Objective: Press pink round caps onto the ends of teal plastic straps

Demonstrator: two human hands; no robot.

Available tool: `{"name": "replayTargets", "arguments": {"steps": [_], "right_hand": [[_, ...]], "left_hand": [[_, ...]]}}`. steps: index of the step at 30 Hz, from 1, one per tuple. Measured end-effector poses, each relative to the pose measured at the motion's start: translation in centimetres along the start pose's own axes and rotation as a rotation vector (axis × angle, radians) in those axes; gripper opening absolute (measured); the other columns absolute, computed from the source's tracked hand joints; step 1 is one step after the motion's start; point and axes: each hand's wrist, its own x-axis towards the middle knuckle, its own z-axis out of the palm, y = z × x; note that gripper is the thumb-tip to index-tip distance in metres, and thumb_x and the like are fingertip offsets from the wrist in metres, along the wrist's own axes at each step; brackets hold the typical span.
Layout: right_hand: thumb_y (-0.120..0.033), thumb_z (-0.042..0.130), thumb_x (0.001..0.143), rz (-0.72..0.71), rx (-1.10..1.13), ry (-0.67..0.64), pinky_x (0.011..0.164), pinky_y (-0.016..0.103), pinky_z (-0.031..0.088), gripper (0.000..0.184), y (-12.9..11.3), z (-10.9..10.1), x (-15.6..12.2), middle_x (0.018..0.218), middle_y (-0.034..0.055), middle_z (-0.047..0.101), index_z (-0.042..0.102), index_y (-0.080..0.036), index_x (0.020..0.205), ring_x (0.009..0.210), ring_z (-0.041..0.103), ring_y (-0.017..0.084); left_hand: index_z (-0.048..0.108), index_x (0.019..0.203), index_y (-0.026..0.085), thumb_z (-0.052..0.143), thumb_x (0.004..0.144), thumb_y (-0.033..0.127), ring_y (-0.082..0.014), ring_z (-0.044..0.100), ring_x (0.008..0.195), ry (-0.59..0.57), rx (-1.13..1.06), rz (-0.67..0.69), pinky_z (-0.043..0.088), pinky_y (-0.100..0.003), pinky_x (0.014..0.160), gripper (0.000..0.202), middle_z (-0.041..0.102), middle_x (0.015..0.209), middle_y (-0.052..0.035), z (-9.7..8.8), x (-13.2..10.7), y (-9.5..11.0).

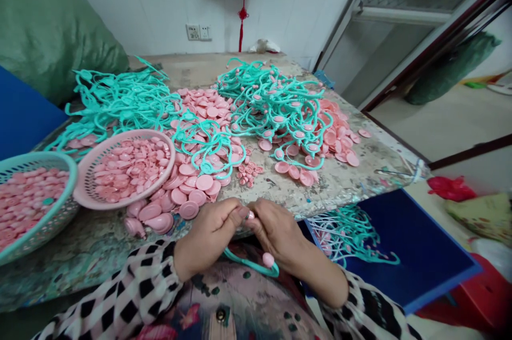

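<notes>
My left hand (210, 231) and my right hand (280, 233) meet at the table's front edge, both closed. Pinched between their fingertips is part of a teal toy stethoscope (256, 266), with a small pink piece showing at the thumbs. Its curved tube hangs below my hands and ends in a round pink tip (268, 260). How the pinched parts fit together is hidden by my fingers. Just beyond my hands lie small pink fittings (248, 169) and a heap of pink discs (196, 196).
On the left stand a pink basket (82, 183) and a teal basket (72, 180), both holding pink parts. Teal tubes (120, 97) are piled at back left, tubes with pink inserts (276, 97) at centre right. A blue bin (408, 244) with stethoscopes sits below the table's right side.
</notes>
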Motion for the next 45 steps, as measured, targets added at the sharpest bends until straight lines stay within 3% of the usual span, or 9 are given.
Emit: {"name": "replayTargets", "arguments": {"steps": [11, 16, 21, 24, 28, 32, 35, 40, 45], "right_hand": [[-0.029, 0.036, 0.097, -0.149, -0.247, 0.077, 0.062, 0.031, 0.035, 0.025, 0.3, 0.8, -0.3, 0.073, 0.0058, 0.054, 0.056, -0.017, 0.088, 0.068, 0.046, 0.019], [-0.025, 0.038, 0.096, -0.146, -0.25, 0.093, 0.062, 0.031, 0.035, 0.021, 0.5, 0.6, -0.2, 0.074, 0.0064, 0.054, 0.056, -0.016, 0.09, 0.069, 0.046, 0.019], [-0.023, 0.033, 0.096, -0.158, -0.121, 0.13, 0.058, 0.03, 0.033, 0.022, -0.1, 0.9, -0.3, 0.068, 0.0032, 0.049, 0.049, -0.019, 0.081, 0.064, 0.042, 0.017], [-0.025, 0.029, 0.097, -0.001, 0.153, 0.104, 0.055, 0.028, 0.031, 0.026, -0.7, 1.2, -0.2, 0.066, -0.0006, 0.043, 0.044, -0.021, 0.077, 0.059, 0.039, 0.014], [-0.039, 0.029, 0.098, 0.345, 0.658, 0.053, 0.051, 0.025, 0.032, 0.036, -1.8, 1.7, 0.0, 0.059, -0.0039, 0.036, 0.038, -0.022, 0.067, 0.053, 0.036, 0.011], [-0.052, 0.04, 0.091, 0.651, 1.296, -0.045, 0.039, 0.021, 0.026, 0.041, -2.4, 1.8, 0.3, 0.051, -0.0084, 0.027, 0.038, -0.022, 0.064, 0.04, 0.024, 0.007], [-0.053, 0.048, 0.088, 0.759, 1.614, -0.108, 0.035, 0.018, 0.022, 0.043, -2.4, 1.7, 0.2, 0.047, -0.0108, 0.023, 0.039, -0.02, 0.062, 0.037, 0.016, 0.004], [-0.059, 0.052, 0.084, 0.856, 1.671, -0.177, 0.041, 0.02, 0.037, 0.047, -1.6, 1.7, -0.1, 0.045, -0.0109, 0.032, 0.046, -0.018, 0.063, 0.033, 0.026, 0.003], [-0.068, 0.033, 0.088, 0.753, 1.303, -0.189, 0.055, 0.024, 0.041, 0.061, -0.6, 1.5, -0.9, 0.057, 0.0004, 0.056, 0.059, -0.014, 0.072, 0.052, 0.052, 0.01]], "left_hand": [[0.046, 0.069, 0.018, 0.035, 0.096, 0.038, -0.0107, 0.042, 0.062, -0.08, -0.116, -0.001, 0.032, -0.023, 0.059, 0.034, 0.044, 0.064, 0.0047, -0.9, -0.1, -0.4], [0.051, 0.079, 0.019, 0.035, 0.097, 0.032, -0.0111, 0.047, 0.068, -0.153, -0.065, 0.055, 0.034, -0.023, 0.063, 0.028, 0.05, 0.072, 0.0035, -1.3, -0.3, -0.2], [0.046, 0.073, 0.019, 0.032, 0.097, 0.03, -0.0127, 0.048, 0.065, -0.081, 0.061, 0.097, 0.034, -0.025, 0.062, 0.03, 0.05, 0.068, 0.0022, -0.4, -0.5, -0.1], [0.044, 0.072, 0.019, 0.03, 0.097, 0.03, -0.0135, 0.047, 0.062, -0.024, 0.125, 0.11, 0.033, -0.026, 0.059, 0.031, 0.049, 0.066, 0.002, 0.2, -0.6, -0.2], [0.043, 0.072, 0.02, 0.03, 0.097, 0.029, -0.0145, 0.047, 0.062, 0.025, 0.206, 0.108, 0.033, -0.027, 0.059, 0.03, 0.049, 0.066, 0.0014, 0.7, -0.6, -0.5], [0.044, 0.073, 0.02, 0.029, 0.097, 0.028, -0.0154, 0.049, 0.064, 0.008, 0.229, 0.081, 0.034, -0.027, 0.061, 0.03, 0.052, 0.068, 0.0003, 1.0, -0.7, -0.7], [0.044, 0.074, 0.019, 0.028, 0.097, 0.028, -0.0159, 0.05, 0.065, -0.011, 0.242, 0.07, 0.034, -0.028, 0.062, 0.03, 0.052, 0.069, -0.0001, 1.2, -0.7, -0.7], [0.045, 0.074, 0.019, 0.029, 0.097, 0.03, -0.0158, 0.051, 0.068, -0.044, 0.179, 0.064, 0.035, -0.028, 0.064, 0.031, 0.053, 0.07, -0.0002, 1.1, -0.4, -0.5], [0.047, 0.072, 0.019, 0.031, 0.097, 0.031, -0.0138, 0.05, 0.066, -0.021, 0.084, 0.022, 0.035, -0.026, 0.063, 0.032, 0.053, 0.069, 0.0011, 0.4, -0.4, -0.1]]}}
